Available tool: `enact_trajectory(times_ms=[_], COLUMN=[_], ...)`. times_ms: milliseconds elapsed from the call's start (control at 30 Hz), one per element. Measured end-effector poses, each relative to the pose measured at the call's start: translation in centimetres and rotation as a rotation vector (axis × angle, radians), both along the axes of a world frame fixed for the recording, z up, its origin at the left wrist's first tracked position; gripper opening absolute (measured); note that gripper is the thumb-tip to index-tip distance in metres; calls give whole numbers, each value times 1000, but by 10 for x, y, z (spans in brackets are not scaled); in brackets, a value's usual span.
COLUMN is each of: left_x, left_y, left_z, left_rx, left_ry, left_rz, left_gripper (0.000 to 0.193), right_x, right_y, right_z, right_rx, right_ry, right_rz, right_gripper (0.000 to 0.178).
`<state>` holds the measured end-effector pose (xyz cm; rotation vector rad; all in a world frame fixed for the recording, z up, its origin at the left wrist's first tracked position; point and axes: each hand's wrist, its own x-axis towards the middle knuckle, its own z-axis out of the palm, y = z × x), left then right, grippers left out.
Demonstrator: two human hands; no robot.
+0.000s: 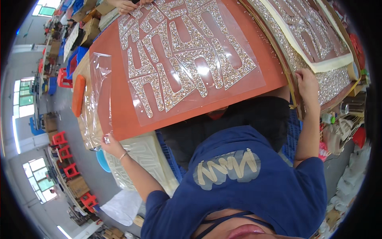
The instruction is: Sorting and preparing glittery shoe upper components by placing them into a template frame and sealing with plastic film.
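Note:
A clear sheet [161,115] carrying cut-out shapes filled with glittering stones [185,77] lies on the red-brown board [115,99] before me. At the board's left side hangs a strip of clear plastic film [99,91]. My left hand [114,147] is closed, pinching the film's lower end. My right hand [308,85] is curled at the near left edge of a tray [332,85] spread with loose stones; its fingertips are partly hidden. On that tray rests a pale-framed stencil [332,65] with stones in its openings.
Another person's hands [126,6] touch the sheet's far left corner. An orange elongated object [78,95] lies left of the board. Below stand a stack of clear sheets [137,159] and a blue basin [103,160]. Red stools [65,153] line the left side.

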<state>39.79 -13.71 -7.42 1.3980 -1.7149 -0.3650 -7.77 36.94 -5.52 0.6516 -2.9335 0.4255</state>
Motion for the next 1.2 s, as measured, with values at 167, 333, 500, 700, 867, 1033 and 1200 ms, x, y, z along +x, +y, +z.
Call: enact_trajectory(times_ms=[167,333,500,700,867,1033,1200], left_x=[20,50,55,44,47,77,6], left_y=[-22,-51,-69,-53,-29,-41,-36], left_z=[-24,-31,-52,-53,-27,-45,-2], left_rx=[140,448,456,276,277,-15,617], left_ry=[-215,471,545,399,180,-93,1043], left_rz=[490,140,152,215,302,-4,214], left_gripper=[47,50,38,22,22,32,38], right_x=[-3,12,-8,-46,-50,-38,-22], right_y=[2,-40,-119,-200,-215,-217,-214], right_z=[5,35,20,-38,-46,-39,-20], right_rx=[102,57,-449,-446,-371,-171,262], right_ry=[77,354,155,72,172,385,483], right_rz=[22,-31,192,316,461,649,565], right_gripper=[11,12,14,17,13,9,17])
